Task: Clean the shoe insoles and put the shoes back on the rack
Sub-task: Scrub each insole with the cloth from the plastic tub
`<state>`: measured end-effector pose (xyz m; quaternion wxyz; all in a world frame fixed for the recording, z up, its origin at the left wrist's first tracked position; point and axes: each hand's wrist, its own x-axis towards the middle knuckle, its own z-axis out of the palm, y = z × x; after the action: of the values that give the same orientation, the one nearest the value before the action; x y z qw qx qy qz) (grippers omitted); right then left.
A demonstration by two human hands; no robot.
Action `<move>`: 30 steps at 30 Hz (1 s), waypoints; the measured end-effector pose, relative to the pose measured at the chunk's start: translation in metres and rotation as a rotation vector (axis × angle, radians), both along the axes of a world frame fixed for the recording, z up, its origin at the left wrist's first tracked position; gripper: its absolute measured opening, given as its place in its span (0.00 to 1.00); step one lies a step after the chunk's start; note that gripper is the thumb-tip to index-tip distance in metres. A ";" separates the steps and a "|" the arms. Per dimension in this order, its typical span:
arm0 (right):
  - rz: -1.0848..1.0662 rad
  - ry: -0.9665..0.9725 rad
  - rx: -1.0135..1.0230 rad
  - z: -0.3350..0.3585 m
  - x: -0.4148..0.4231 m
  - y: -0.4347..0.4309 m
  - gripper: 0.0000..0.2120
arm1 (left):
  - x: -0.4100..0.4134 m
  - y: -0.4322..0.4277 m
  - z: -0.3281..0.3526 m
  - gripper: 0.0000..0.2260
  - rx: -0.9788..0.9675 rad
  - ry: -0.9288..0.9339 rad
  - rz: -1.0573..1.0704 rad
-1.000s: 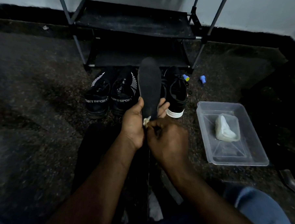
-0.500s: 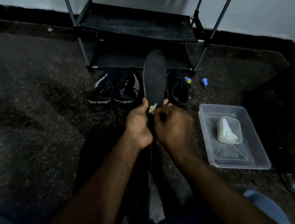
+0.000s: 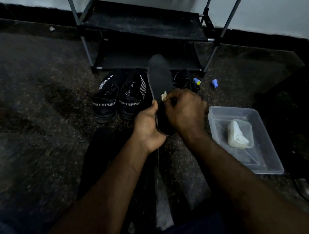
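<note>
Left hand (image 3: 148, 125) grips black insole (image 3: 160, 77) by its heel end, toe end up, over the floor in front of the shoe rack (image 3: 144, 28). Right hand (image 3: 184, 110) pinches a small white wipe (image 3: 164, 97) against the insole face. Black SPORT sneakers (image 3: 121, 98) sit on the floor just left; clear plastic tub (image 3: 269, 166) to the right.
</note>
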<state>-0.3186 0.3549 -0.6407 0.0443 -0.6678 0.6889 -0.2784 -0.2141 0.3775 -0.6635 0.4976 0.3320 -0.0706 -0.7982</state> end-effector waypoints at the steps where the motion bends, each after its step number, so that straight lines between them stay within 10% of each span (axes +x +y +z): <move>1: 0.009 -0.013 0.009 -0.001 0.003 0.000 0.09 | 0.001 -0.002 -0.003 0.23 -0.005 -0.003 0.006; 30: 0.068 0.009 -0.070 0.027 0.012 0.007 0.08 | -0.005 -0.042 0.064 0.26 -0.016 -0.232 0.062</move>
<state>-0.3070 0.3616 -0.6142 0.0272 -0.6931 0.6560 -0.2976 -0.2196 0.3358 -0.5997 0.5131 0.4201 -0.1240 -0.7381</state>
